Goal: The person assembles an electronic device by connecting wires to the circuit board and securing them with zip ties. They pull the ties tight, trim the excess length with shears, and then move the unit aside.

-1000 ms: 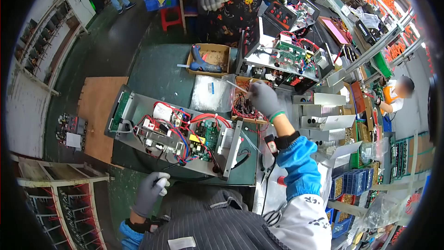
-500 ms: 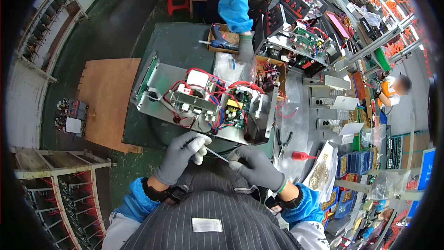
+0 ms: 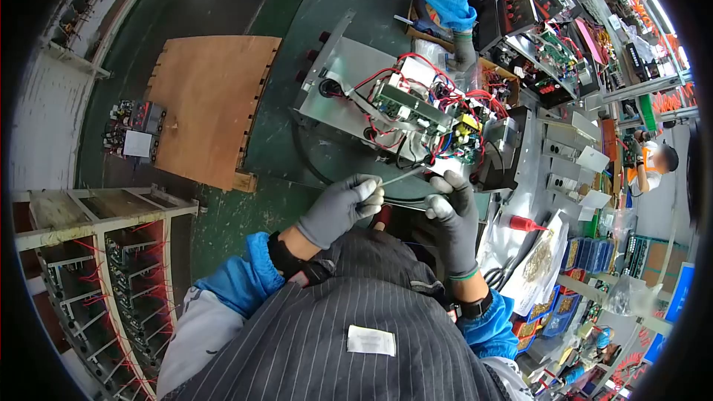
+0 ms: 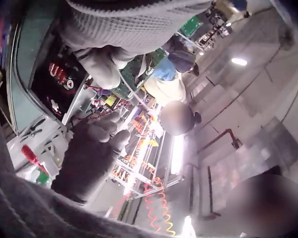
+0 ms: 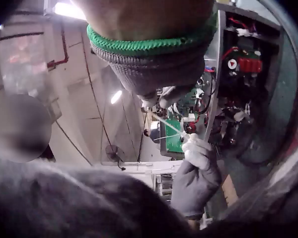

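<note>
My gloved left hand (image 3: 338, 208) pinches one end of a thin white cable tie (image 3: 405, 176) between thumb and fingers. The free part of the tie points toward my gloved right hand (image 3: 454, 230). Its fingers are loosely bent close by the tie's far end, which stands apart from them in the left wrist view. Both hands are at the table's near edge, before an open metal chassis (image 3: 364, 59) with circuit boards, a yellow transformer (image 3: 468, 125) and red, blue and black wires. From the right wrist, the tie (image 5: 164, 120) runs out of the left fingertips (image 5: 197, 148).
Across the green table (image 3: 297, 44), another person's gloved hand (image 3: 464, 52) reaches beside the chassis. A red-handled tool (image 3: 526, 223) and scissors (image 3: 501, 271) lie on the right bench. Beyond the table's left side is a brown board (image 3: 212, 104); a rack (image 3: 111, 230) stands nearer.
My right hand came back from the parts box to meet the left, and the tie is now in the left hand's pinch. The right fingers have parted from it. The head view swung left.
</note>
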Demonstrator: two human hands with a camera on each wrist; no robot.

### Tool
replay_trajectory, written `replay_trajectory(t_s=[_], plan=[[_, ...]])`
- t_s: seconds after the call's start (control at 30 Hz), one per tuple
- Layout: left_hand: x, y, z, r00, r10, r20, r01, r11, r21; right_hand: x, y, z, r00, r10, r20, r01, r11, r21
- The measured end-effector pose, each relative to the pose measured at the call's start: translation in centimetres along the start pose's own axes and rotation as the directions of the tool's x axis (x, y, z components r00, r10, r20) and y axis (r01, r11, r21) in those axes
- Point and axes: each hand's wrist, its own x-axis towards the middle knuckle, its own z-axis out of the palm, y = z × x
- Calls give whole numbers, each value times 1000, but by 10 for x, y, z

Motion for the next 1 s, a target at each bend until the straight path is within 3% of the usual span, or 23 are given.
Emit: replay_trajectory(t_s=[0.03,0.1,0.17,0.23,0.37,0.47,0.53,0.6,0.63,0.67,0.7,0.73,0.8,0.83,0.9,1.0], plan=[[-1,-2,-1,1000,-2,1,2,1000,-1,-3,2,5,1000,20,-18,-19,998,53],[1,-5,2,999,4,38,-3,999,-40,-6,10,9,973,190,128,-194,981,20],[0,-10,8,1000,-6,15,6,1000,5,-7,24,21,980,139,141,-133,990,-49],[-2,-10,12,999,-6,-51,13,991,135,-3,39,30,996,70,59,-63,990,-123],[2,-2,-10,999,4,35,-10,982,187,0,51,48,1000,25,2,-25,993,-118],[1,-4,-19,1000,-4,7,2,983,182,1,66,57,993,-115,35,120,966,-230],[-2,2,-21,1000,-15,-9,16,985,170,2,67,63,996,-89,-6,85,973,-216],[2,17,-26,999,8,-50,13,916,402,-1,66,69,997,-44,-65,30,979,-199],[6,30,-28,987,152,55,-154,786,599,-1,71,67,996,-46,-74,31,980,-195],[15,43,-29,929,327,172,-323,493,808,1,81,62,998,-19,-52,4,959,-284],[24,56,-26,833,440,336,-425,119,897,4,90,58,999,10,-31,-21,928,-371],[32,67,-23,833,435,341,-427,115,897,7,98,55,998,-14,-58,-13,902,-433],[45,80,-15,740,423,523,-392,-361,846,18,121,45,992,-92,-87,36,866,-498],[52,81,-16,738,422,527,-394,-365,844,23,126,43,980,-168,-106,80,821,-566],[61,80,-16,679,403,613,-362,-543,758,33,132,40,966,-222,-131,101,793,-601],[64,81,-13,718,373,588,-312,-582,751,47,135,38,971,-109,-214,-12,869,-495]])
